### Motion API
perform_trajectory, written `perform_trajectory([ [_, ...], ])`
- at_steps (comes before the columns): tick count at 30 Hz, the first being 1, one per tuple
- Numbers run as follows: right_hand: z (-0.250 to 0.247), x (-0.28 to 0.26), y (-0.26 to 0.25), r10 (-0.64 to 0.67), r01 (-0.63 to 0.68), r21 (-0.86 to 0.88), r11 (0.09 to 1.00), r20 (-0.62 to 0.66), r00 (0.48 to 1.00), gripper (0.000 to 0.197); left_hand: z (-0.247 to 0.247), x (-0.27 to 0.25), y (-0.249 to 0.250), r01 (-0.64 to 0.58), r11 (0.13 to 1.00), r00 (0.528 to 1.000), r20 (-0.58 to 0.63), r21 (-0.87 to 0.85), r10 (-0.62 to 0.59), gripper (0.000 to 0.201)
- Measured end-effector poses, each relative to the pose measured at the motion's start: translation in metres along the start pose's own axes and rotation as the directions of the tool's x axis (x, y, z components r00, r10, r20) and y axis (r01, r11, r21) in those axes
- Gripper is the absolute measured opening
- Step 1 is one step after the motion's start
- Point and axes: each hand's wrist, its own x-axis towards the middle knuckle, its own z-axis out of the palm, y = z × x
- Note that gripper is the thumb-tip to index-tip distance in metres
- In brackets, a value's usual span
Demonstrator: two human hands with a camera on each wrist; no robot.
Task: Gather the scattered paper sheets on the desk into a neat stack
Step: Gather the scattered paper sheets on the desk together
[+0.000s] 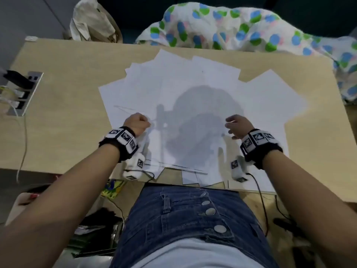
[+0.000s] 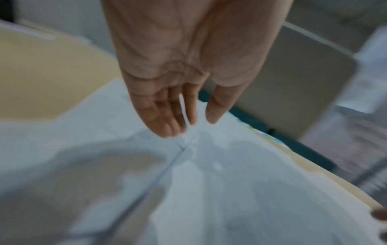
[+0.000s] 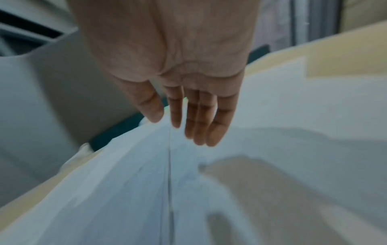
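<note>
Several white paper sheets [image 1: 193, 89] lie fanned out and overlapping across the middle of the beige desk [image 1: 67, 122]; some hang over its near edge. My left hand [image 1: 138, 122] is over the left part of the spread. In the left wrist view the left hand [image 2: 192, 126] has straight fingers just above the paper sheets [image 2: 209, 190] and holds nothing. My right hand [image 1: 236, 124] is over the right part. In the blurred right wrist view the right hand [image 3: 178, 129] is likewise flat-fingered above the paper sheets [image 3: 125, 190], and I cannot tell whether it touches them.
A socket panel [image 1: 23, 91] with plugs and cables is set into the desk's left side. Beyond the far edge sit a cloth bag [image 1: 94, 22] and a dotted blanket [image 1: 231, 26]. Bare desk shows left and far right of the sheets.
</note>
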Motion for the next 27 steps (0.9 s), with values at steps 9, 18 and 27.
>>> perform_trajectory([
  [9,0.058,0.016,-0.012,0.153,-0.166,0.123,0.978,0.109,0.982,0.037,0.034,0.012,0.002,0.212,0.976,0.977,0.018,-0.057,-0.212,0.056],
  [18,0.062,0.006,-0.017,0.079,-0.074,-0.070,0.995,0.071,0.994,0.003,0.043,-0.004,0.011,-0.037,0.998,0.988,0.152,0.044,0.030,0.037],
  [27,0.017,0.013,0.003,0.001,0.011,0.032,0.999,-0.355,0.935,0.028,0.026,0.011,0.026,-0.078,0.995,0.994,-0.067,0.064,0.082,0.026],
])
